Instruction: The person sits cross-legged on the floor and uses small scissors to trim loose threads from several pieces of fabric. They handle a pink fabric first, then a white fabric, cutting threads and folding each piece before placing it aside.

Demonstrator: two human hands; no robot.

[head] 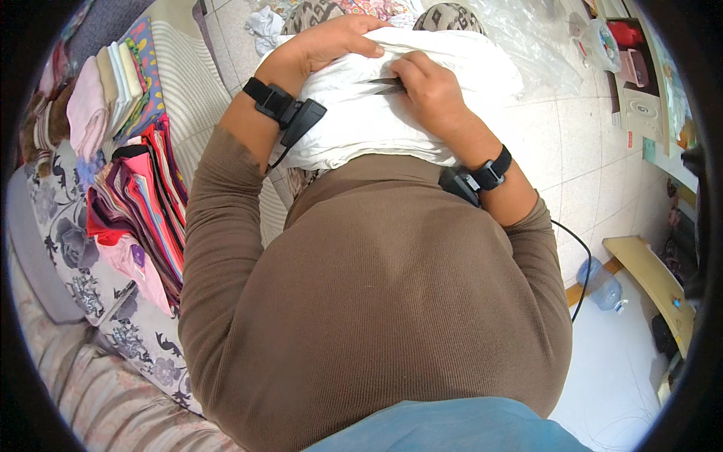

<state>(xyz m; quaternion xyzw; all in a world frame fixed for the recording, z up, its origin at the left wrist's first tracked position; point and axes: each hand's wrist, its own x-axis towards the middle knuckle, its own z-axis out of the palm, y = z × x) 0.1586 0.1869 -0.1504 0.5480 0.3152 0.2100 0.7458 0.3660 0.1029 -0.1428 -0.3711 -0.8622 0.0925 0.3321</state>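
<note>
White cloth [350, 121] lies spread and creased across my lap. My right hand [426, 85] is closed around the handles of a pair of scissors [387, 86], whose dark blades point left and lie slightly apart over the cloth; the fingers hide the handles. To the upper left of the blades, my left hand [344, 40] rests on the cloth near its far edge, thumb and fingers apart. Whether it pinches any fabric cannot be told. Both wrists wear black straps with small devices.
Folded coloured clothes [141, 198] and a stack of folded towels [116, 85] lie on the sofa at left. Clear plastic sheeting [525, 39] covers floor tiles at the upper right. A large blue plastic bottle [601, 285] lies at right, near a black cable [587, 254].
</note>
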